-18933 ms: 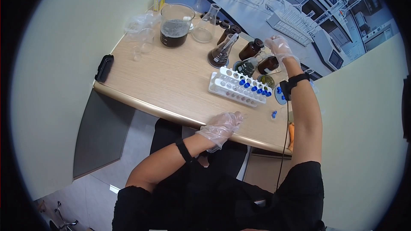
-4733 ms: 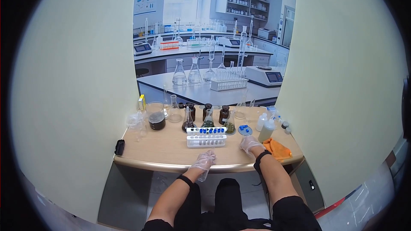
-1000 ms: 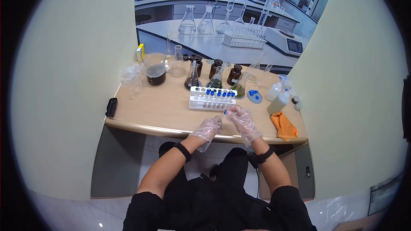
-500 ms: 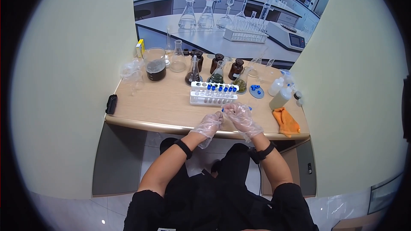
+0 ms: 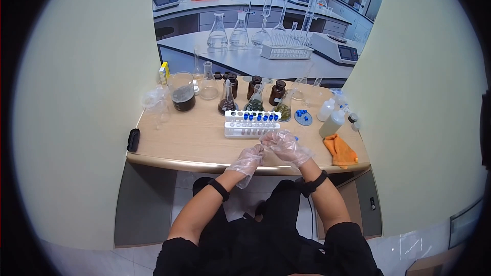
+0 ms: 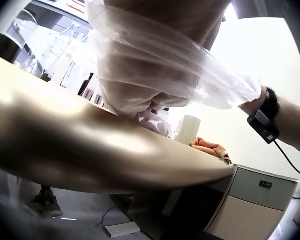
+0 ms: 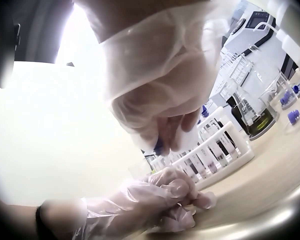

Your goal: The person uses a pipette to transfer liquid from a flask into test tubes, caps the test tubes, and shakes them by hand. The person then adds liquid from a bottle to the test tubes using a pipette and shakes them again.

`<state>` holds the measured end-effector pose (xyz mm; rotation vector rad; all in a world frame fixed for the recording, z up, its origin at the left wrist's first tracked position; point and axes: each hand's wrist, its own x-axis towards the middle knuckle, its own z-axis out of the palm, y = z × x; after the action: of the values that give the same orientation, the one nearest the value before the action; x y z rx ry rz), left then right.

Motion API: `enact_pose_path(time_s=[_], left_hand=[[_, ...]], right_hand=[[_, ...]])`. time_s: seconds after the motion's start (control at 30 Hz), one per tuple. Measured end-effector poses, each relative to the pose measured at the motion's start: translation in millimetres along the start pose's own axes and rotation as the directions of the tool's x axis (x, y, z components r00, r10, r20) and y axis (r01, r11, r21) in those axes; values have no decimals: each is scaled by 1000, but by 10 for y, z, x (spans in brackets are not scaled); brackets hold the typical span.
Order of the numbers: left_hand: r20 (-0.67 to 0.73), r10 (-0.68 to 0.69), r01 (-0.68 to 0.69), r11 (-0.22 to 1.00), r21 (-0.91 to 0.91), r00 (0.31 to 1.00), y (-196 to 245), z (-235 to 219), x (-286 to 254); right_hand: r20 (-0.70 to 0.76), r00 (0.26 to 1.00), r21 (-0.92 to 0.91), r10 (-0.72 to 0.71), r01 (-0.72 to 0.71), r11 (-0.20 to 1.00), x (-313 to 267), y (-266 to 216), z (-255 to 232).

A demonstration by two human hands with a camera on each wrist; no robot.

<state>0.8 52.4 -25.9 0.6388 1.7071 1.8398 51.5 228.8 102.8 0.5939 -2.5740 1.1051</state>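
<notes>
Both hands wear clear plastic gloves and meet near the table's front edge. My left hand (image 5: 249,157) has its fingers curled round a thin clear test tube, mostly hidden by the glove. Just above it my right hand (image 5: 284,145) pinches a small dark blue stopper (image 7: 159,146), seen between the fingertips in the right wrist view. Behind the hands stands a white test tube rack (image 5: 252,132); several of its tubes carry blue stoppers. A loose blue stopper (image 7: 294,117) lies on the table beyond the right hand, and more sit on a round dish (image 5: 303,121).
Conical flasks with dark liquid (image 5: 226,104) and brown bottles (image 5: 277,92) line the back of the rack. A beaker of dark liquid (image 5: 183,99) is at left, a black object (image 5: 133,140) at the left edge. Squeeze bottles (image 5: 332,124) and an orange cloth (image 5: 340,152) stand right.
Earlier my right hand reached over the back bottles, then lay by the dish; it has since come to the left hand with a blue stopper. Over the last second both hands barely shift.
</notes>
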Motion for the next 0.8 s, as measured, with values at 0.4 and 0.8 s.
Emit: enact_pose_path(time_s=[0.4,0.8], left_hand=[[-10,8,-5,970,242,1000,222,14,-105],[-54,94,-88,991,101,994,178,61,-124]], right_hand=[[-21,1000,-252,16,-21,967,-21,-148,11],[-92,982,-171,162,-176,969,-35,-386,117]])
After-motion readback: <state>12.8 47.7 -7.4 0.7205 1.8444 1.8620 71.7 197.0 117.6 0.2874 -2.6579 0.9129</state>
